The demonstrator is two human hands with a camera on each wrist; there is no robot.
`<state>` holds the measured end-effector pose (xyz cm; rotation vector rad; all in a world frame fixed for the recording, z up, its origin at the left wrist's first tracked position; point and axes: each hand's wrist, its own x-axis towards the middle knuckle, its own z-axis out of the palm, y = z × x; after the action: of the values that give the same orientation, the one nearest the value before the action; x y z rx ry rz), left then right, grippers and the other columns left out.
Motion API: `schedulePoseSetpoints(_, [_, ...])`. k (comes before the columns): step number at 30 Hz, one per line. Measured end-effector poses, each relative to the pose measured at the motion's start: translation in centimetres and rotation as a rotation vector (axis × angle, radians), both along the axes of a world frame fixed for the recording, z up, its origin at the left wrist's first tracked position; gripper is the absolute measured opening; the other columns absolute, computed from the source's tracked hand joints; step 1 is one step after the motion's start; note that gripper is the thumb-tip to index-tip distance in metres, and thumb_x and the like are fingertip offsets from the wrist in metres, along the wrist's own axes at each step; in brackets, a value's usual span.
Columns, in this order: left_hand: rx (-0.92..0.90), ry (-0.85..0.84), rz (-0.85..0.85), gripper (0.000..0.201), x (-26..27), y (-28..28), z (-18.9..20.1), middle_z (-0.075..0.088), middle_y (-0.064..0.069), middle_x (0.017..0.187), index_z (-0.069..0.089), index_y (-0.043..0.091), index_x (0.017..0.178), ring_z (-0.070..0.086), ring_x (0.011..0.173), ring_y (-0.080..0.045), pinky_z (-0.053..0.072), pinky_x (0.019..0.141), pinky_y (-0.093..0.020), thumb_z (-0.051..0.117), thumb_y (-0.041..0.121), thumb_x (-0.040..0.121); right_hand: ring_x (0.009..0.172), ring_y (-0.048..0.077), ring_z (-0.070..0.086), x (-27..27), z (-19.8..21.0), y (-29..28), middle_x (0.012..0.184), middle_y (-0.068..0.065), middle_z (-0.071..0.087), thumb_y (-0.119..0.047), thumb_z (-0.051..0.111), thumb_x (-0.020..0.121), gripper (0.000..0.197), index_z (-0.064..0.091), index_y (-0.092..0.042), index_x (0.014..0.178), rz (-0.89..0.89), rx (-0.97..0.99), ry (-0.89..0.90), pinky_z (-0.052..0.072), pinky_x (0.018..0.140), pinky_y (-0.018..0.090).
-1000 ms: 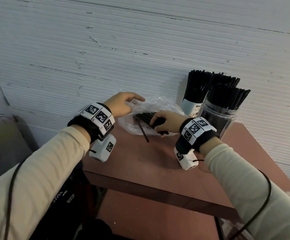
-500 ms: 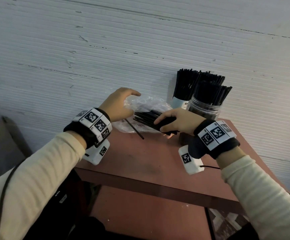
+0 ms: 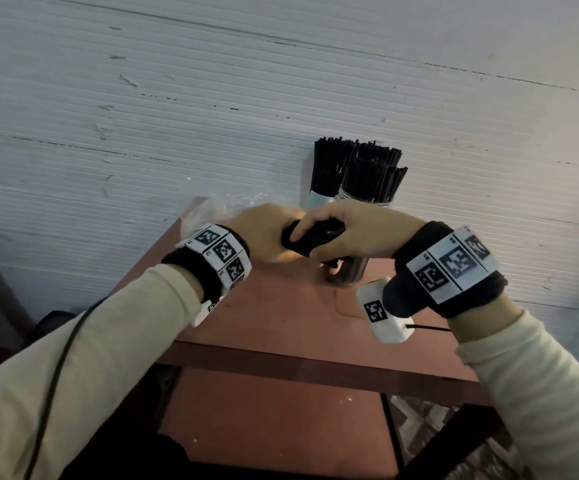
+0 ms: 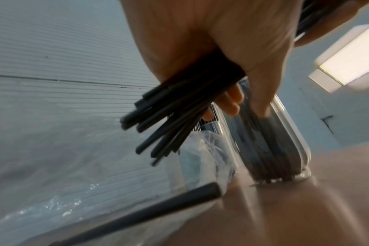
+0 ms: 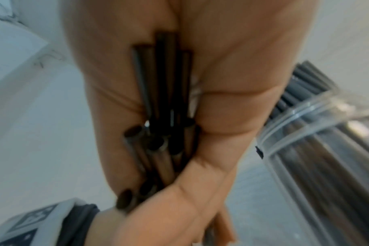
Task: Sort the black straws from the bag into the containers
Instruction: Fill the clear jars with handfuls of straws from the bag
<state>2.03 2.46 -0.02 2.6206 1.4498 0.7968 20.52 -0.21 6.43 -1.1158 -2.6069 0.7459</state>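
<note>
Both hands are wrapped around one bunch of black straws [image 3: 310, 239]. The right hand [image 3: 360, 232] curls over the top of the bunch, fingers bent around it. The left hand [image 3: 263, 233] meets it from the 9 o'clock side, and the left wrist view shows its fingers closed around the same bunch [image 4: 179, 116]. The straw tips fan out below that hand. About ten tips show, but they are too blurry to count for sure. In the right wrist view the open straw ends [image 5: 158, 144] poke out between the two hands.

The bunch is held up above the red-brown table [image 3: 281, 317], right in front of the containers.

At 12 o'clock from the hands, against the white ribbed wall [image 3: 211, 98], stand containers full of black straws. Two can be told apart: a clear jar [image 3: 364, 199] in front and a white cup [image 3: 319, 199] just behind it, toward 11 o'clock. A third clump of straws [image 3: 381, 154] rises behind them, but its holder is hidden. The hands cover most of the jar in the head view.

One clear plastic bag [image 3: 208, 206] lies at 10 o'clock, partly behind the left hand. One loose straw [image 4: 137, 214] lies on the table by the bag [image 4: 53, 183].

Each wrist has one band with black and white squares.
</note>
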Motion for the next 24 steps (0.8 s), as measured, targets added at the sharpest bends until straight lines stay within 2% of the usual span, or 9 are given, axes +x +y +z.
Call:
schedulePoseSetpoints(4, [-0.044,-0.132,0.129,0.024,1.0,-0.4,0.9,0.070,-0.001,0.084,0.065,0.026,0.092,0.066,0.082,-0.023,0.051,0.072,-0.035,0.057,0.045,0.080,0.085,0.000,0.064,1.7,2.3,-0.6,0.106,-0.013,0.066,-0.027,0.069,0.087,0.037,0.062,-0.033,0.123,-0.011,0.119,0.092,0.053,0.083,0.023])
schedulePoseSetpoints(7, [-0.114,-0.435,0.124,0.023,1.7,-0.3,1.3,0.065,0.003,0.070,0.061,0.023,0.072,0.064,0.073,-0.018,0.046,0.064,-0.030,0.065,0.041,0.086,0.100,0.004,0.064,2.6,4.4,-1.1,0.114,-0.012,0.064,-0.042,0.064,0.089,0.036,0.060,-0.037,0.124,-0.054,0.254,0.224,0.050,0.094,0.025])
schedulePoseSetpoints(10, [-0.173,-0.638,0.063,0.036,3.2,-1.0,2.3,0.059,0.005,0.059,0.058,0.014,0.069,0.056,0.057,-0.010,0.045,0.061,-0.024,0.064,0.044,0.088,0.105,0.006,0.064,1.9,5.5,-1.7,0.122,-0.009,0.060,-0.037,0.063,0.091,0.036,0.057,-0.033,0.126,-0.055,0.311,0.535,0.052,0.092,0.027])
schedulePoseSetpoints(13, [-0.297,-0.755,-0.035,0.033,4.7,-1.8,2.6,0.057,0.010,0.050,0.058,0.019,0.066,0.056,0.054,-0.008,0.050,0.065,-0.023,0.062,0.042,0.090,0.124,0.002,0.049,0.3,5.3,-1.8,0.132,-0.015,0.050,-0.019,0.058,0.092,0.044,0.046,-0.027,0.133,-0.027,0.532,0.652,0.048,0.099,0.028])
schedulePoseSetpoints(15, [-0.376,-0.790,-0.043,0.032,5.3,-1.8,1.8,0.058,0.004,0.056,0.059,0.018,0.067,0.058,0.060,-0.012,0.050,0.074,-0.029,0.064,0.041,0.089,0.117,-0.002,0.049,-0.6,4.6,-1.3,0.128,-0.014,0.049,-0.012,0.053,0.091,0.044,0.046,-0.018,0.134,-0.039,0.603,0.627,0.046,0.098,0.021])
schedulePoseSetpoints(18, [-0.507,-0.811,-0.037,0.018,5.2,-1.5,-0.1,0.064,-0.004,0.071,0.065,0.013,0.083,0.062,0.070,-0.015,0.051,0.087,-0.034,0.072,0.029,0.085,0.100,-0.004,0.055,-1.3,2.6,-0.4,0.116,-0.010,0.061,-0.017,0.050,0.094,0.032,0.058,-0.014,0.125,-0.100,0.622,0.407,0.038,0.085,0.004])
schedulePoseSetpoints(19, [-0.547,-0.798,-0.030,0.017,5.1,-1.4,-0.7,0.066,-0.004,0.073,0.066,0.012,0.086,0.064,0.072,-0.014,0.050,0.089,-0.034,0.073,0.027,0.084,0.102,0.001,0.057,-1.3,1.9,-0.1,0.114,-0.007,0.064,-0.019,0.050,0.095,0.028,0.063,-0.014,0.119,-0.097,0.611,0.325,0.039,0.085,0.004])
schedulePoseSetpoints(21, [-0.600,-0.780,-0.034,0.016,4.8,-1.3,-1.5,0.068,-0.002,0.074,0.066,0.013,0.084,0.066,0.073,-0.009,0.051,0.084,-0.026,0.074,0.026,0.083,0.104,0.009,0.059,-1.2,0.7,0.2,0.110,-0.002,0.067,-0.022,0.050,0.096,0.025,0.068,-0.012,0.111,-0.065,0.604,0.224,0.043,0.091,0.016])
schedulePoseSetpoints(24, [-0.622,-0.770,-0.029,0.019,5.0,-1.5,-1.7,0.068,-0.001,0.078,0.064,0.016,0.073,0.065,0.072,-0.003,0.044,0.068,-0.007,0.070,0.028,0.087,0.118,0.014,0.053,-1.1,-0.1,0.5,0.124,0.002,0.060,-0.026,0.052,0.096,0.028,0.065,-0.013,0.118,-0.054,0.679,0.288,0.038,0.105,0.027])
